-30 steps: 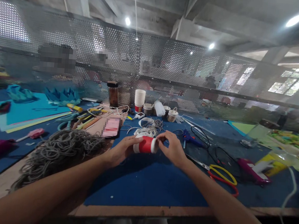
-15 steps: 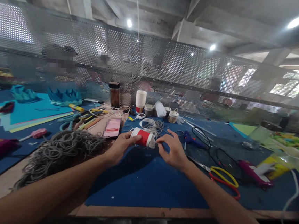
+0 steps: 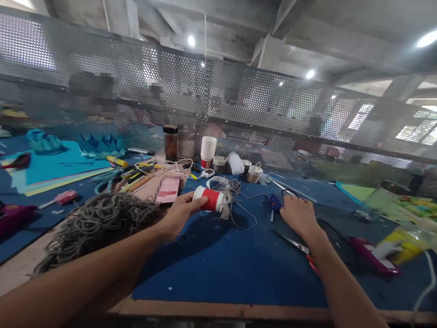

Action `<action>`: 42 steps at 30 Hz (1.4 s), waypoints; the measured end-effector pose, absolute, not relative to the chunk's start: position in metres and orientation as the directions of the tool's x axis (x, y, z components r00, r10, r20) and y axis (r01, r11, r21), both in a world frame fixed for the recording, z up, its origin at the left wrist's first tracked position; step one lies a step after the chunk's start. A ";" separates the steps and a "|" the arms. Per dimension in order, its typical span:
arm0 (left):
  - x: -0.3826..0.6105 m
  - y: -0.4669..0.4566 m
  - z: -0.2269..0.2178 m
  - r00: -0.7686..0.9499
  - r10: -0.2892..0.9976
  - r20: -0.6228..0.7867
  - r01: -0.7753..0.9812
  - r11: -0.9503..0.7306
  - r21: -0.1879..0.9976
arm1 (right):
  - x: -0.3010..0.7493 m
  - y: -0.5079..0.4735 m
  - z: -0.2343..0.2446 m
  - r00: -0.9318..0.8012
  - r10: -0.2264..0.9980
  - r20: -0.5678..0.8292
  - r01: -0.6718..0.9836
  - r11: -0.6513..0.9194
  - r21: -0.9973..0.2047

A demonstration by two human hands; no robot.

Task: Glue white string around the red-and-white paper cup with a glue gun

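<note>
My left hand (image 3: 182,213) is closed around a red and white paper cup (image 3: 211,200), which lies on its side in the air with its right end towards the middle. Thin grey cord (image 3: 245,218) trails from that end onto the blue table. Over on the right, my right hand (image 3: 299,212) curls over a blue glue gun (image 3: 275,202); the back of the hand hides most of the handle. Scissors (image 3: 295,242) lie just below that hand, their handles partly covered by my forearm.
A heap of grey cord (image 3: 106,220) lies left of my arm, beside a phone (image 3: 168,189). Stacked paper cups (image 3: 208,150) and a dark bottle (image 3: 170,144) stand at the back. Purple power strips (image 3: 373,255) sit at both sides. A perforated metal screen (image 3: 242,105) closes off the far edge.
My right hand has left the cup's end and moved right to the glue gun. The cord now hangs loose onto the table. My left hand still holds the cup.
</note>
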State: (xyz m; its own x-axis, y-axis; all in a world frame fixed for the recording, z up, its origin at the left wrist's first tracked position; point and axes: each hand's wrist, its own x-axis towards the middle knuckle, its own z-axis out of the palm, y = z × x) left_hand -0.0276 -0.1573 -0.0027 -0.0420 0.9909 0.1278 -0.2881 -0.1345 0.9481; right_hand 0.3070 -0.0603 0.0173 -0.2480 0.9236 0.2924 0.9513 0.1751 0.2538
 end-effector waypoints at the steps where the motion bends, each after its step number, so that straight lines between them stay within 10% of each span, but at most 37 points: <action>1: -0.027 -0.157 -0.003 -0.039 0.990 0.136 -0.288 -0.142 0.947 | 0.312 -0.058 0.014 -0.213 0.946 0.244 0.951 0.144 0.273; 17: -0.031 -0.164 -0.013 -0.078 0.981 0.176 -0.219 -0.189 0.957 | 0.313 -0.056 0.001 -0.319 0.902 0.292 0.929 0.237 0.284; 22: -0.032 -0.162 -0.016 -0.094 0.978 0.186 -0.206 -0.202 0.958 | 0.312 -0.053 0.016 -0.276 0.896 0.348 0.866 0.389 -0.315; 26: -0.032 -0.161 -0.016 -0.081 0.982 0.172 -0.235 -0.186 0.954 | 0.295 -0.059 0.022 -0.309 0.891 0.332 0.408 0.439 -0.800; 34: -0.035 -0.160 -0.013 -0.087 0.982 0.169 -0.231 -0.185 0.955 | 0.246 -0.091 0.012 -0.305 0.917 0.257 -0.043 0.256 -0.966; 42: -0.037 -0.165 -0.008 -0.143 0.975 0.170 -0.218 -0.198 0.956 | 0.225 -0.119 0.018 -0.406 0.888 0.214 0.168 0.303 -0.938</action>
